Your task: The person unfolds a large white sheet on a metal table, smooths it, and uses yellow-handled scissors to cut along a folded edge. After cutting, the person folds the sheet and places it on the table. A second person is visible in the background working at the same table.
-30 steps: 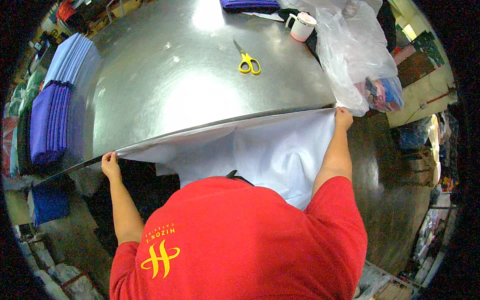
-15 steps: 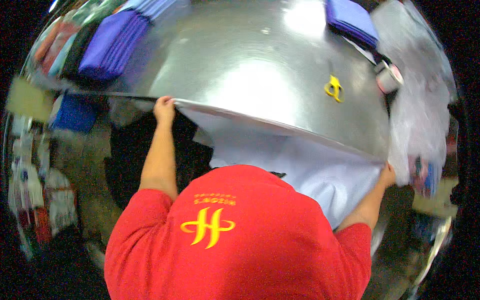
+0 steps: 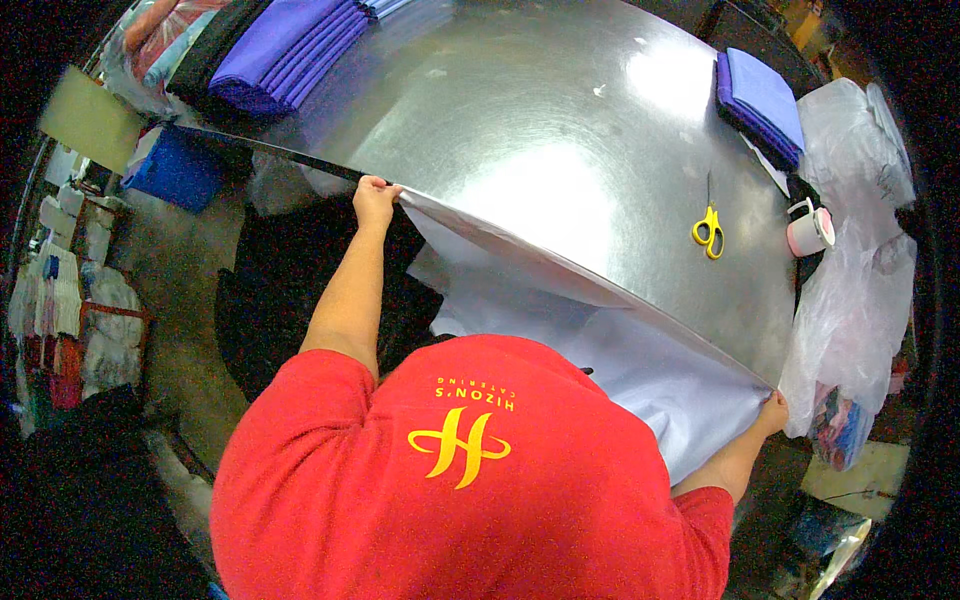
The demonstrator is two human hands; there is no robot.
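A large white cloth [image 3: 600, 345] is stretched along the near edge of a shiny metal table [image 3: 480, 120] and hangs down in front of my body. My left hand [image 3: 375, 202] is closed on the cloth's upper left end at the table edge. At the right end of that edge, my right hand [image 3: 771, 413] pinches the other end of the cloth. Its top border runs nearly straight between my two hands. My red shirt hides the lower part of the cloth. Yellow-handled scissors [image 3: 708, 235] lie on the table near the right side.
Folded purple cloths [image 3: 290, 55] are stacked at the far left, and folded blue and purple cloths [image 3: 765, 95] at the right. Beside clear plastic sheeting [image 3: 855, 150] sits a white-and-pink round thing with a loop [image 3: 810, 232]. A blue box [image 3: 178, 172] stands left of the table.
The view has turned, so the table edge slants down more steeply to the right. Both hands still hold the cloth at the edge.
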